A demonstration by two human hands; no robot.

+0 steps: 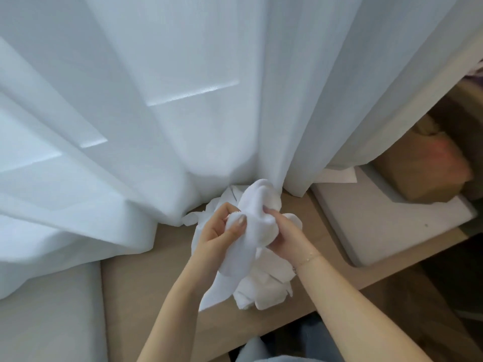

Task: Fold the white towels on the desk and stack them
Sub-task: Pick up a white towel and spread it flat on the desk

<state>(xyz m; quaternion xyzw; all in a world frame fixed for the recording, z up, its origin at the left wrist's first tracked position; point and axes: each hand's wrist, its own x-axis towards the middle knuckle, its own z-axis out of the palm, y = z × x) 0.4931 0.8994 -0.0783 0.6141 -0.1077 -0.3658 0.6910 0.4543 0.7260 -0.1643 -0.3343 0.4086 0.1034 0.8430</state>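
Crumpled white terry towel point(248, 231): unfolded, bunched, lifted clear of light wooden desk point(146, 278). Upper bunch rises above fingers point(270, 211) of right hand; long tail hangs down below fingers point(239, 222) of left hand, loose corner dangling lowest. Middle pinched between both sets of fingers. Heap of rumpled white towels point(264, 286): unfolded, lying on desk directly beneath fingers, partly hidden behind hanging tail, spreading toward right wrist.

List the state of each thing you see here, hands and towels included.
Left hand: grips the held towel.
Right hand: grips the held towel.
Held towel: crumpled, lifted, unfolded.
Towel pile: heaped on the desk, unfolded.
Curtain: drawn, hem on the desk.
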